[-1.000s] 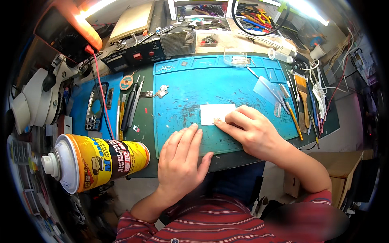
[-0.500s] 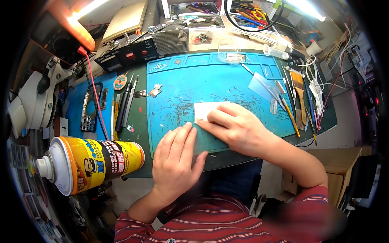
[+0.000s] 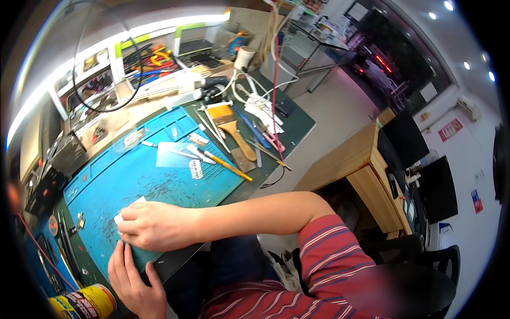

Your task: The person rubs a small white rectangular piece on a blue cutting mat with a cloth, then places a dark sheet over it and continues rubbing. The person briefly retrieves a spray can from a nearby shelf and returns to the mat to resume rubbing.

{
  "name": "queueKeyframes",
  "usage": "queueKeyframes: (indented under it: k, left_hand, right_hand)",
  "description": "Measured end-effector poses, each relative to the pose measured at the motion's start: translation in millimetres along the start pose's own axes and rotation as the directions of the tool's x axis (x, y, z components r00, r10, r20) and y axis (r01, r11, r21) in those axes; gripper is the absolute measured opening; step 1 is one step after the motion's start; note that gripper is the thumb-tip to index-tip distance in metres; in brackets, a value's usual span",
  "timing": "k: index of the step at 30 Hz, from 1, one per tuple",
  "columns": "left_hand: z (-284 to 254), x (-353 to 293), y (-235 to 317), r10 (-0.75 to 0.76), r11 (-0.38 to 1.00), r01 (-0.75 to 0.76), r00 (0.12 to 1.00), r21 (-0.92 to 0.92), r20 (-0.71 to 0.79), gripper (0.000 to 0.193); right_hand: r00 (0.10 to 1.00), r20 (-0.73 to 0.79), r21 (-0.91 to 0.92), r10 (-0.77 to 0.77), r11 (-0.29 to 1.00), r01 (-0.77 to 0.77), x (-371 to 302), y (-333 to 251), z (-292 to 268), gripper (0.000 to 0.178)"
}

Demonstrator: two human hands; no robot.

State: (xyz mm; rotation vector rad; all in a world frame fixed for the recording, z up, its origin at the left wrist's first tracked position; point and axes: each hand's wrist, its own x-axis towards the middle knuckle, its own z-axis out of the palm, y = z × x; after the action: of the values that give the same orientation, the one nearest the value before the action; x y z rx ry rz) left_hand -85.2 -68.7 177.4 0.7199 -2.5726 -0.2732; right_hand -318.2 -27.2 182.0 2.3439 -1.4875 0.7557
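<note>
A: Now, first item. What was logged under the hands?

B: One small white card (image 3: 125, 210), lying on the blue work mat (image 3: 154, 181) near its front left corner. Mostly covered; only a corner and a sliver of one edge showed.

A: Covered by which hand?

B: The right hand (image 3: 154, 226), laid flat across it, fingers close together and pressing down on the card. No pinch could be made out. The forearm ran off to the right into a red striped sleeve (image 3: 329, 255).

A: And the left hand (image 3: 130, 276)?

B: Just below, at the mat's front edge, fingers extended and held together, tips touching the mat beside the card. Its wrist was cut off by the lower frame edge.

A: Surroundings?

B: Lower left, a yellow spray can (image 3: 87, 303), lying on its side, partly out of frame. On the far part of the mat, a clear plastic sheet (image 3: 172, 155) and a yellow-handled tool (image 3: 226, 166). Beyond the mat, a wooden-handled brush (image 3: 231, 127), white cables (image 3: 249, 90), a red wire (image 3: 274, 95) hanging down. Further back, a rack of tools (image 3: 154, 58), too small and bent by the lens to itemise.

A: Anything to the right?

B: A wooden desk (image 3: 361, 159), dark monitors (image 3: 409, 138), well apart from the bench.
</note>
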Motion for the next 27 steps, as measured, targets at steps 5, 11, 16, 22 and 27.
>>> queueKeyframes:
  k: [5,11,16,22,27]
  left_hand:
    - [0,-1,-2,0.018,0.999,-0.018,1.000,0.038,0.013,0.051]
    - [3,-3,-7,0.010,0.999,-0.011,1.000,0.043,0.010,0.050]
    - [7,4,-2,0.011,1.000,-0.010,1.000,0.015,-0.018,0.051]
    - [-7,5,1,0.007,1.000,-0.007,1.000,0.023,-0.010,0.053]
    - [-6,12,2,0.040,0.999,-0.040,0.999,0.017,-0.032,0.055]
  right_hand:
    - [1.000,-0.008,-0.027,-0.019,0.999,0.019,-20,10,-15,0.015]
    - [0.996,-0.080,-0.026,-0.049,0.999,0.047,-6,0,10,0.016]
    - [0.998,-0.033,-0.039,-0.049,0.998,0.048,-14,7,2,0.016]
    - [0.998,0.034,0.044,-0.051,0.998,0.050,-20,17,-22,0.022]
    - [0.994,0.109,0.022,0.015,1.000,-0.017,-13,9,-31,0.035]
